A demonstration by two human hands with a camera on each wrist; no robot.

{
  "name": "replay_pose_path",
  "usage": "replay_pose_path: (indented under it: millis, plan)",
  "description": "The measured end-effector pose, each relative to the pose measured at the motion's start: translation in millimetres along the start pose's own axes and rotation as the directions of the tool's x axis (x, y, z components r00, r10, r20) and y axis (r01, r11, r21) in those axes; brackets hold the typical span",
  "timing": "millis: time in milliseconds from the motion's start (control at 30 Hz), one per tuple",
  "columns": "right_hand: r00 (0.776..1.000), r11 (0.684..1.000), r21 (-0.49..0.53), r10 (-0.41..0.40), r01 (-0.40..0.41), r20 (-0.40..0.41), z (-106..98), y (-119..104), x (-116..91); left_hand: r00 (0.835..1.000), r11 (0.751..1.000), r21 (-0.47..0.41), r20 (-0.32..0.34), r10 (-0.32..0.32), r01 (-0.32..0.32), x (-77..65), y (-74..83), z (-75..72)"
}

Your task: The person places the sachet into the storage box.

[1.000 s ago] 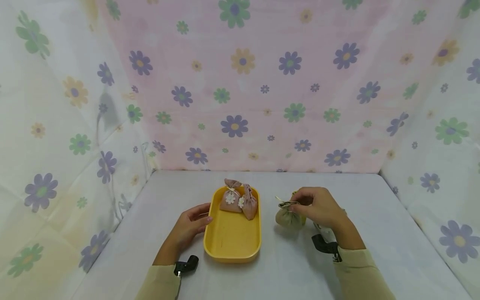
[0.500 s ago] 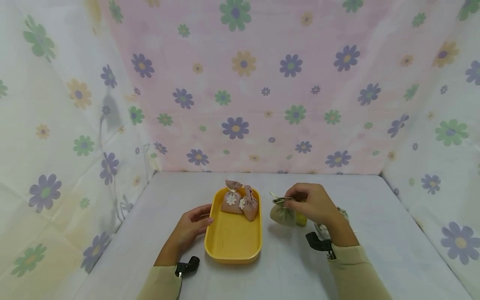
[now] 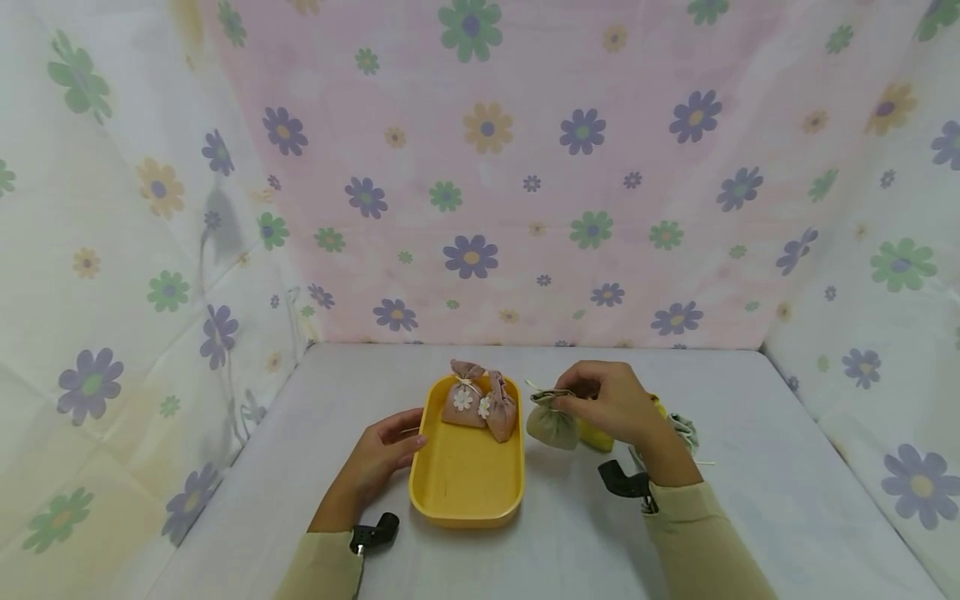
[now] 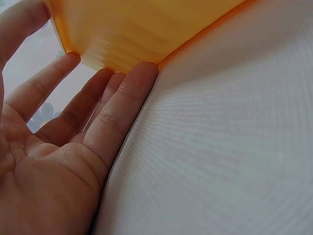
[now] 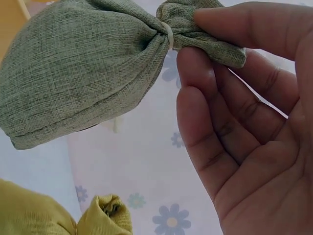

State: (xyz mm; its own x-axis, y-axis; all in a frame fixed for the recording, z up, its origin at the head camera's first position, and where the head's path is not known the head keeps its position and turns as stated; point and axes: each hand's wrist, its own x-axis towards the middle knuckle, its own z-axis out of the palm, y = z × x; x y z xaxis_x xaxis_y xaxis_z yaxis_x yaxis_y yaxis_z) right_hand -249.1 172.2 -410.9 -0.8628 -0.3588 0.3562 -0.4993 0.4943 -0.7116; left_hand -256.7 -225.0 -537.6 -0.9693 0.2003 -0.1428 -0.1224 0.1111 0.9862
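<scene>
A green cloth drawstring pouch (image 3: 553, 427) hangs from my right hand (image 3: 611, 404); thumb and fingers pinch its gathered neck, above the pale cord in the right wrist view. It is just right of a yellow tray (image 3: 467, 487). My left hand (image 3: 382, 454) touches the tray's left side, its fingers (image 4: 122, 112) fairly straight against the outer wall and the thumb at the rim. In the tray's far end sit two pink pouches, one (image 3: 462, 404) upright and another (image 3: 502, 415) leaning beside it, both with white flowers.
A mustard-yellow pouch (image 3: 596, 437) lies beyond the right hand, partly hidden by it. A pale green-and-white cloth item (image 3: 683, 430) lies behind the right wrist. Flowered cloth (image 3: 487, 208) walls the white table (image 3: 360, 375) at the back and sides.
My right hand has moved left with the green pouch, bringing it closer to the tray and exposing more of the mustard-yellow pouch. The left hand stays at the tray.
</scene>
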Motion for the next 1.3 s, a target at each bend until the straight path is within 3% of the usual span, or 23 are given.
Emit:
replay_pose_path:
  millis: [400, 967, 1167, 1300]
  plan:
    - [0.997, 0.996, 0.025, -0.080, 0.080, -0.008, 13, -6, 13, 1.000, 1.000, -0.014, 0.005, -0.003, 0.003, 1.0, -0.5, 0.1]
    - [0.997, 0.991, 0.114, -0.075, 0.071, 0.026, 43, -22, 27, 1.000, 0.999, -0.032, -0.006, -0.020, 0.020, -2.9, -0.2, 0.6]
    - [0.994, 0.985, 0.145, -0.098, 0.091, 0.042, 55, -21, 33, 1.000, 0.999, -0.037, 0.021, -0.009, 0.010, -0.3, -1.3, -0.3]
    - [0.990, 0.980, 0.156, -0.135, 0.126, 0.043, 65, -18, 38, 0.998, 1.000, 0.009, 0.057, 0.002, -0.002, -1.5, -0.1, -2.3]
